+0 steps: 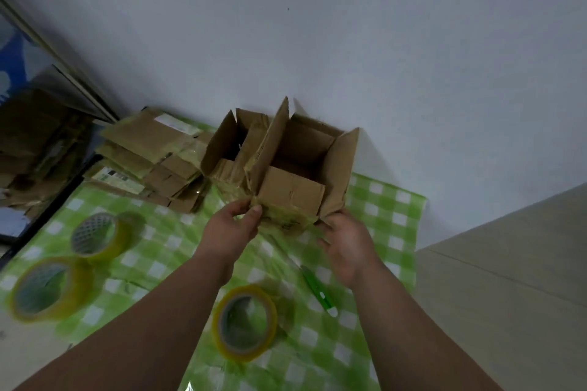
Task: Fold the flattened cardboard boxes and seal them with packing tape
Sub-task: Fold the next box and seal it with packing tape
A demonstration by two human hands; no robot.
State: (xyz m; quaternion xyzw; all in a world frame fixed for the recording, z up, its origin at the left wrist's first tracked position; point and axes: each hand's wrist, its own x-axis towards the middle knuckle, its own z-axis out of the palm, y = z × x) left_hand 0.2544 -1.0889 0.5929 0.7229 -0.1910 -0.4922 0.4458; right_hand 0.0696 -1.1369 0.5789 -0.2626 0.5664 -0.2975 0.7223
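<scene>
So both hands are on the open box (293, 174) at center frame, flaps up, w/ a 2nd open box (227, 149) touching it on the left. Left hand (230, 230) pinches the near-left corner; right hand (347, 240) cups the near-right corner, fingers partly hidden. Flat boxes (149, 155) stacked upper left, 3 tape rolls (244, 322) on the green check cloth (387, 216) lower left and bottom center.

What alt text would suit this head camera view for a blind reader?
Two hands, left and right, hold an open cardboard box over a green checked tablecloth. Three tape rolls, a green cutter and flattened boxes lie nearby.
</scene>
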